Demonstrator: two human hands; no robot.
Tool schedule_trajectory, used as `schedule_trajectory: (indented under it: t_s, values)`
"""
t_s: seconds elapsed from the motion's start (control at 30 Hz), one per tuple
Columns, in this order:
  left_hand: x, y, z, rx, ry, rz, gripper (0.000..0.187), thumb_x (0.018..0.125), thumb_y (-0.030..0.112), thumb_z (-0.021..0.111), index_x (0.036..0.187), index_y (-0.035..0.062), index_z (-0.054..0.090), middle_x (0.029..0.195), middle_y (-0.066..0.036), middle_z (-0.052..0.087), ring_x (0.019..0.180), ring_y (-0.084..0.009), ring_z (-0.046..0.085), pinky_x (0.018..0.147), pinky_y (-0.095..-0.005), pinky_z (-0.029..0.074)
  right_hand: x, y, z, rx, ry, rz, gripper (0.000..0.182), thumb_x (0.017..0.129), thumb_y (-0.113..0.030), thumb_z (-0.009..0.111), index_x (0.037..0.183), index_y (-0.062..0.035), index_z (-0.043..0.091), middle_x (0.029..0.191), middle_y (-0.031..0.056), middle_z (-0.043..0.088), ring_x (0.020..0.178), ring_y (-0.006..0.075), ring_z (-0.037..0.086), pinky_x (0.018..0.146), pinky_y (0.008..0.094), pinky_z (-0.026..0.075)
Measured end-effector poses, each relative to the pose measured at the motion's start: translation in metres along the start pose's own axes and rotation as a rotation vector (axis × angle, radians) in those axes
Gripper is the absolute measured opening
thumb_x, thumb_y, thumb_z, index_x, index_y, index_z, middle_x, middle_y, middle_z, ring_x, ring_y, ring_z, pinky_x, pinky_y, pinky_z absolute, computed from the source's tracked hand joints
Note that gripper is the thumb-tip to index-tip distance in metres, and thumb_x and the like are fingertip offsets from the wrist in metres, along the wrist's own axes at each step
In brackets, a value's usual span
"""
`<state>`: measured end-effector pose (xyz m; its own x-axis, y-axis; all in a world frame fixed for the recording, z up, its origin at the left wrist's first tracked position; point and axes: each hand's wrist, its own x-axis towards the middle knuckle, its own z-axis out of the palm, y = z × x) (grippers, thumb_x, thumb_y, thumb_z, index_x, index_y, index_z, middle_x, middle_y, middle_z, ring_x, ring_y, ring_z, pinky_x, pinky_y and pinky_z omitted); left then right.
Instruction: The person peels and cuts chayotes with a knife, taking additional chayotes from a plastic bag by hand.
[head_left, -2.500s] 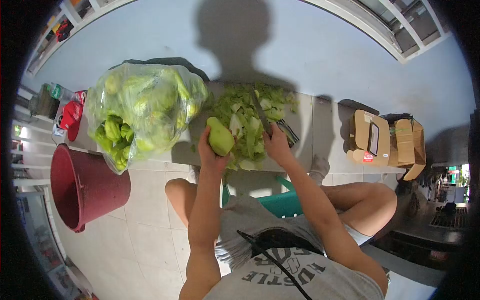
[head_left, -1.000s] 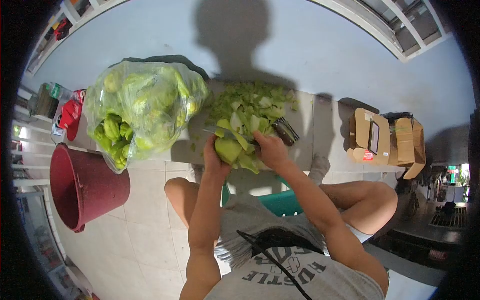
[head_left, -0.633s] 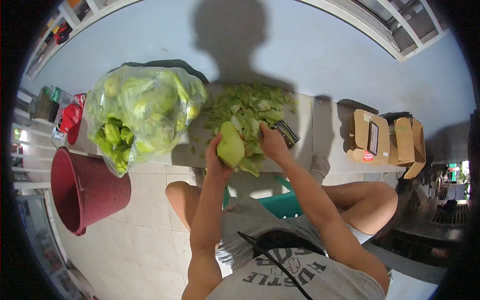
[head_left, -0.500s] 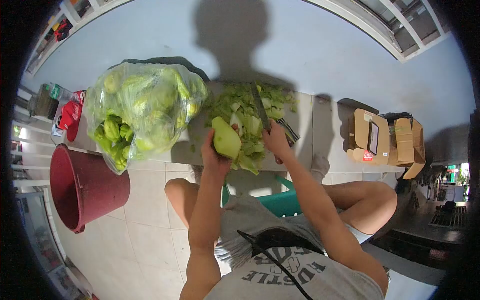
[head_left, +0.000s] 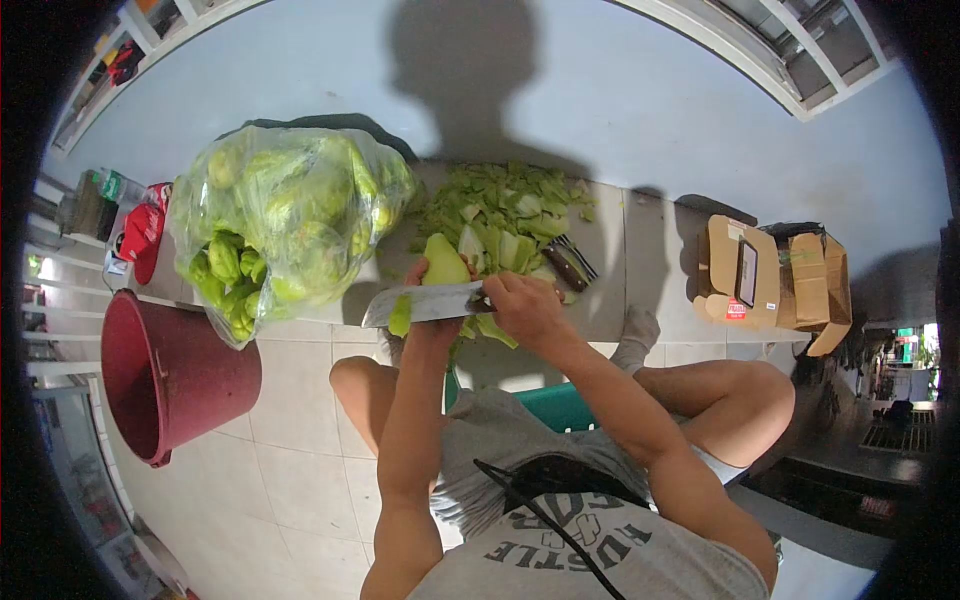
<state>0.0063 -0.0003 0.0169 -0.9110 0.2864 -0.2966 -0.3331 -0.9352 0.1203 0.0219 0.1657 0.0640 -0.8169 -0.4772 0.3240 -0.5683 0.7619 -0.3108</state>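
My left hand [head_left: 436, 332] is closed around a pale green peeled chayote [head_left: 444, 260], with its lower part hidden behind the blade. A broad-bladed knife [head_left: 425, 303] lies crosswise over the near end of the chayote, its tip pointing left. My right hand [head_left: 522, 308] grips its handle. A green piece [head_left: 400, 315] shows beside the blade near my left fingers. Just beyond both hands, a heap of green peelings [head_left: 505, 205] spreads over the ledge. Another dark-handled tool [head_left: 568, 266] lies at the right side of the heap.
A big clear plastic bag of chayotes [head_left: 300, 215] stands on the left of the ledge. Below it is a dark red bucket [head_left: 190, 375] on the tiled floor. Opened cardboard boxes [head_left: 770, 275] sit at the right. A green basket [head_left: 555, 405] is between my legs.
My right hand has brought the knife down from pointing away over the peelings to lying across the chayote. The chayote has tilted slightly in my left hand.
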Motion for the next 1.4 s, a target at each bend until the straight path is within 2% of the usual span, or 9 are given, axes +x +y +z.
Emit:
schedule_trajectory:
  t_s: [0.1, 0.3, 0.37, 0.57, 0.8, 1.0, 1.1, 1.17, 1.4]
  values:
    - [-0.003, 0.0, 0.0, 0.023, -0.056, -0.003, 0.044, 0.087, 0.038, 0.055, 0.11, 0.0006, 0.056, 0.102, -0.016, 0.063, 0.094, -0.0298, 0.062, 0.087, -0.0427, 0.051, 0.001, 0.002, 0.002, -0.02, -0.002, -0.018, 0.026, 0.07, -0.008, 0.065, 0.093, -0.0078, 0.052, 0.077, 0.0125, 0.059, 0.069, 0.0318, 0.064, 0.058, 0.0431, 0.05]
    - [-0.005, 0.003, 0.004, 0.007, 0.074, 0.074, 0.041, 0.089, 0.031, 0.054, 0.117, 0.0012, 0.055, 0.104, -0.017, 0.062, 0.096, -0.0309, 0.062, 0.091, -0.0437, 0.05, -0.003, 0.02, -0.003, -0.006, -0.103, 0.135, 0.032, 0.067, -0.005, 0.068, 0.094, -0.0075, 0.052, 0.078, 0.0129, 0.061, 0.069, 0.0346, 0.063, 0.058, 0.0454, 0.049]
    - [-0.007, 0.002, 0.006, 0.012, 0.105, 0.092, 0.042, 0.095, 0.033, 0.045, 0.123, 0.0018, 0.05, 0.11, -0.019, 0.061, 0.099, -0.0313, 0.06, 0.089, -0.0461, 0.05, -0.003, 0.019, -0.005, -0.005, -0.145, 0.159, 0.032, 0.068, -0.005, 0.068, 0.094, -0.0072, 0.05, 0.079, 0.014, 0.062, 0.071, 0.0371, 0.063, 0.059, 0.0468, 0.049]
    - [-0.006, 0.001, 0.001, 0.08, 0.085, 0.086, 0.047, 0.098, 0.039, 0.033, 0.124, 0.0039, 0.05, 0.114, -0.017, 0.06, 0.1, -0.0317, 0.06, 0.084, -0.0492, 0.051, 0.0, 0.033, -0.001, -0.044, -0.194, 0.193, 0.033, 0.072, -0.005, 0.066, 0.099, -0.0061, 0.047, 0.081, 0.016, 0.063, 0.072, 0.0388, 0.063, 0.06, 0.0488, 0.049]
    - [-0.012, 0.001, 0.006, 0.116, 0.101, 0.074, 0.046, 0.093, 0.035, 0.042, 0.124, 0.0015, 0.051, 0.112, -0.017, 0.06, 0.097, -0.0308, 0.062, 0.078, -0.0455, 0.055, -0.005, 0.052, 0.01, -0.042, -0.205, 0.208, 0.029, 0.079, -0.01, 0.057, 0.106, -0.0104, 0.047, 0.077, 0.017, 0.064, 0.066, 0.0384, 0.065, 0.057, 0.0502, 0.051]
    - [-0.018, 0.001, 0.022, 0.093, -0.071, 0.001, 0.045, 0.093, 0.03, 0.046, 0.126, 0.0, 0.047, 0.113, -0.02, 0.059, 0.099, -0.0306, 0.061, 0.08, -0.0449, 0.054, -0.003, 0.068, 0.012, -0.077, -0.269, 0.417, 0.021, 0.084, -0.011, 0.055, 0.104, -0.0075, 0.048, 0.078, 0.0198, 0.064, 0.07, 0.0424, 0.063, 0.06, 0.0531, 0.05]
    - [-0.015, 0.0, 0.036, 0.047, 0.065, 0.043, 0.047, 0.094, 0.034, 0.046, 0.126, -0.0008, 0.047, 0.112, -0.02, 0.058, 0.096, -0.0294, 0.061, 0.081, -0.0418, 0.054, -0.004, 0.073, 0.022, 0.149, -0.092, 0.546, 0.018, 0.086, -0.011, 0.056, 0.101, -0.0045, 0.05, 0.08, 0.023, 0.063, 0.074, 0.0436, 0.062, 0.062, 0.0512, 0.047]
    - [-0.01, 0.001, 0.029, 0.13, 0.108, 0.094, 0.047, 0.096, 0.035, 0.045, 0.126, -0.001, 0.047, 0.109, -0.019, 0.058, 0.094, -0.0301, 0.06, 0.084, -0.0432, 0.052, -0.006, 0.076, 0.029, 0.461, 0.151, 0.671, 0.019, 0.089, -0.014, 0.056, 0.101, -0.0001, 0.052, 0.081, 0.0223, 0.063, 0.074, 0.0398, 0.063, 0.064, 0.0473, 0.047]
    - [-0.004, 0.006, 0.005, 0.122, 0.057, 0.11, 0.044, 0.099, 0.039, 0.045, 0.125, 0.0047, 0.048, 0.107, -0.016, 0.059, 0.095, -0.0277, 0.061, 0.076, -0.0417, 0.055, 0.0, 0.052, 0.001, 0.402, -0.094, 0.687, 0.023, 0.091, -0.018, 0.056, 0.102, 0.0019, 0.051, 0.073, 0.0183, 0.06, 0.065, 0.0346, 0.058, 0.061, 0.0437, 0.043]
